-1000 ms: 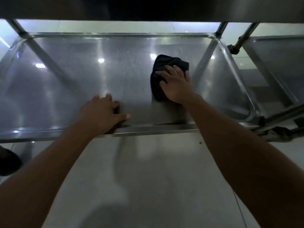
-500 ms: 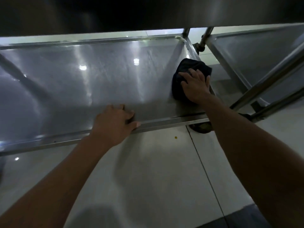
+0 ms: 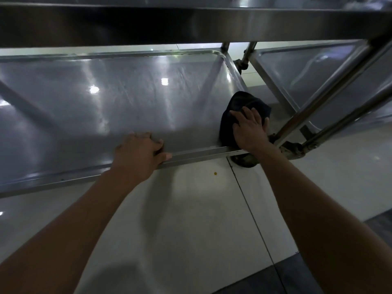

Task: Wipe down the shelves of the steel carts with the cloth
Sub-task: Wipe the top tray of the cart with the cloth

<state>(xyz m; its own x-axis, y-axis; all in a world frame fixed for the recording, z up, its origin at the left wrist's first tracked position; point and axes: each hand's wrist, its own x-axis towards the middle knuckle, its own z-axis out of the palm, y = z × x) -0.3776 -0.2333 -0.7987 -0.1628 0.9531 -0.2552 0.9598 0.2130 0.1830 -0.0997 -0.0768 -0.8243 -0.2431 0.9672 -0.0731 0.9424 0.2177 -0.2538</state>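
Observation:
The steel cart's low shelf point(image 3: 127, 107) fills the upper middle of the view, shiny with light spots. A dark cloth point(image 3: 239, 105) lies at the shelf's near right corner, draped over the right rim. My right hand point(image 3: 249, 130) presses flat on the cloth with straight, spread fingers. My left hand point(image 3: 139, 154) grips the shelf's front rim, fingers curled over it and thumb along the edge.
An upper steel shelf point(image 3: 191, 22) overhangs the top of the view. A second cart's shelf point(image 3: 314, 66) stands at the right, with slanted steel tubes point(image 3: 331, 92) and a caster point(image 3: 244, 159) near my right wrist. Pale floor tiles lie below.
My right hand has slid the cloth rightward along the shelf to its near right corner. My left hand stays gripping the front rim. The view has shifted left across the cart.

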